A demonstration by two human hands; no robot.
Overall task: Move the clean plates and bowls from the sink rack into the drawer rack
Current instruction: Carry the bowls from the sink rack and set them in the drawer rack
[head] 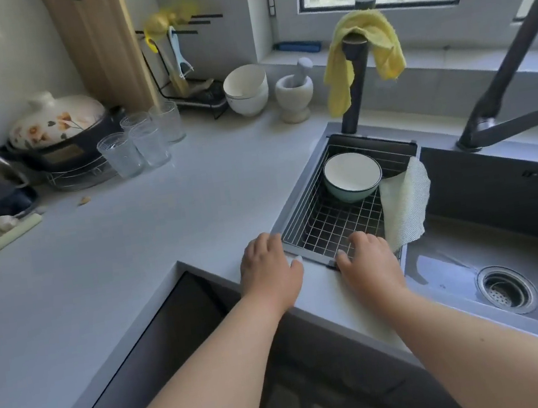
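So the sink rack (333, 226) sits in the left end of the sink (496, 255), its long axis running from the near counter edge back toward the tap. One bowl (352, 176) is left in it, at the far end, mouth up and tipped a bit toward the camera (white inside, pale green outside). A pale cloth (406, 205) hangs over the rack's right rim.

The left hand (269, 267) lies flat on the counter (159, 219) just beside the rack's near-left corner, fingers loose, holding nothing. The right hand (367, 259) rests on the rack's near rim, fingers lying over the wires, not clearly gripping.
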